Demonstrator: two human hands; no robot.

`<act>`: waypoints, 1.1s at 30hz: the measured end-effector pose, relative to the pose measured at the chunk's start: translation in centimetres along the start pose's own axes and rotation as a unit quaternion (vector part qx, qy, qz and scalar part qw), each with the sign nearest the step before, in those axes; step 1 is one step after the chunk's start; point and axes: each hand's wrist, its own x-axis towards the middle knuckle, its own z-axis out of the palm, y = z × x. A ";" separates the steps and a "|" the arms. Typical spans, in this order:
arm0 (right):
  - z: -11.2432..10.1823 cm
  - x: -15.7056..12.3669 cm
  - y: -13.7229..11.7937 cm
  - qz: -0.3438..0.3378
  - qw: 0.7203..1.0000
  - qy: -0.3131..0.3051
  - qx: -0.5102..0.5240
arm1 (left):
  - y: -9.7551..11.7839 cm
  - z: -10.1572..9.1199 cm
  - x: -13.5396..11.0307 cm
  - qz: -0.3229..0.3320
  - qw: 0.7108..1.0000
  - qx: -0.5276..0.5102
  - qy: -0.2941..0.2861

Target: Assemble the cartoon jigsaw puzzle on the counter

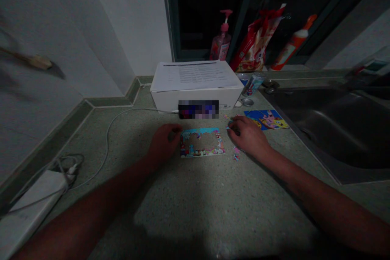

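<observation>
A small jigsaw puzzle (201, 153) lies flat on the counter, its colourful border joined around an open middle where the countertop shows. My left hand (164, 142) is curled at its upper left corner, thumb and finger closed on the edge. Just right of the puzzle, my right hand (250, 136) is bent down over loose pieces, with a bluish puzzle piece (228, 127) at its pinched fingertips. More loose puzzle pieces (236, 153) lie below that hand, and a few show above it. Beyond the right hand is a blue cartoon picture card (271, 119), partly covered by it.
A white box (167, 98) with a printed sheet on top stands behind, a phone (198, 109) with blurred screen leaning on it. Its cable (107, 138) runs left to a power strip (39, 191). A can (254, 84) stands near the sink (335, 130) on the right.
</observation>
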 end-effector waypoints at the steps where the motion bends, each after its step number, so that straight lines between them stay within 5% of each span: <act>1: 0.0 0.0 0.1 0.000 1.000 0.002 0.004 | 0.0 0.0 0.0 0.001 1.000 0.000 0.000; 33: -0.3 -1.7 1.4 -0.045 0.996 -0.032 0.074 | -0.2 0.0 0.0 0.004 1.000 -0.003 -0.006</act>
